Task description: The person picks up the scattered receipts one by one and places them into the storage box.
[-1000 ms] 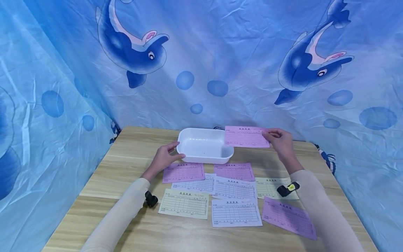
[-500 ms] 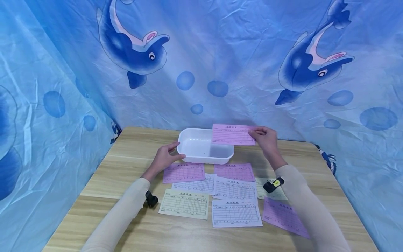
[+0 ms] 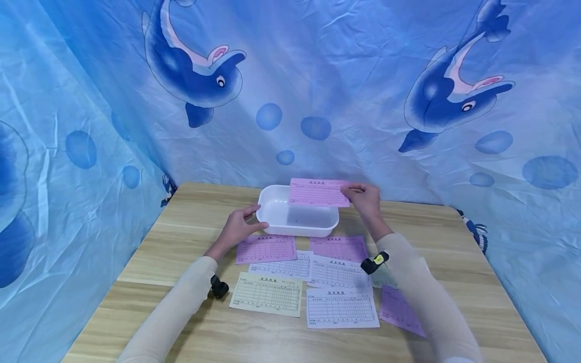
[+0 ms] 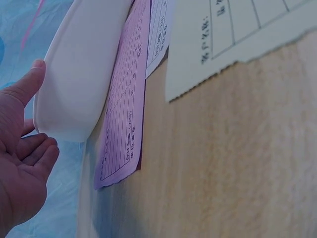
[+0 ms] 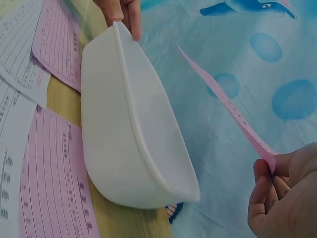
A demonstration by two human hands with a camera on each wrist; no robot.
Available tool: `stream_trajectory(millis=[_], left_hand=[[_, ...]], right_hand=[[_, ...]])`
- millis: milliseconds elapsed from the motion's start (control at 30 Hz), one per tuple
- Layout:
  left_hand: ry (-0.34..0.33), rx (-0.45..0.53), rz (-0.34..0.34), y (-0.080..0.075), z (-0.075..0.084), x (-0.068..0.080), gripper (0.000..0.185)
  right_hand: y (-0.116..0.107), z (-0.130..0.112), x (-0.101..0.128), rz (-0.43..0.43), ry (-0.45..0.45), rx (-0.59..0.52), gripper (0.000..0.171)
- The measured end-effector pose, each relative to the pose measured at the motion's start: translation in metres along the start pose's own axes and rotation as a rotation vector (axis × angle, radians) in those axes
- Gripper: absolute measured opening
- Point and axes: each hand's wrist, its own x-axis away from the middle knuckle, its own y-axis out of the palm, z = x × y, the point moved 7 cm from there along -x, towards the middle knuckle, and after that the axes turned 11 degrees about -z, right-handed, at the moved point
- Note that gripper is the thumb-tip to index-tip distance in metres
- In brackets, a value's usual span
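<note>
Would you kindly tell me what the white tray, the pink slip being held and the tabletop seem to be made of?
White tray: probably moulded plastic, smooth and slightly glossy, with rounded corners and a thin rim.
Pink slip, pinched by the right hand: thin printed paper; it looks edge-thin in the right wrist view.
Tabletop: light wood or wood-look laminate, matt, with visible grain.

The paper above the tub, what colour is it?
Pink, with printed lines. The paper is pinched by the right hand over the white tub; the head view shows it best.
</note>
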Motion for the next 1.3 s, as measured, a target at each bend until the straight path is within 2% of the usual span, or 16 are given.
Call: stream_trajectory(millis=[133, 400, 667, 1133, 1300], left_hand=[[0.009, 0.003, -0.002, 0.000, 0.001, 0.000, 0.082], [0.020, 0.002, -0.001, 0.001, 0.002, 0.001, 0.080], [0.004, 0.006, 0.006, 0.001, 0.001, 0.001, 0.078], [0.005, -0.006, 0.006, 0.000, 0.001, 0.000, 0.080], [0.005, -0.016, 0.010, 0.000, 0.003, 0.000, 0.079]], right_hand=[[0.012, -0.001, -0.002, -0.008, -0.011, -0.009, 0.028], [0.038, -0.002, -0.005, -0.036, -0.020, 0.045, 0.029], [0.061, 0.005, -0.008, -0.059, -0.009, 0.041, 0.022], [0.084, 0.008, -0.006, -0.084, -0.086, 0.067, 0.016], [0.092, 0.008, -0.007, -0.112, -0.087, 0.070, 0.016]])
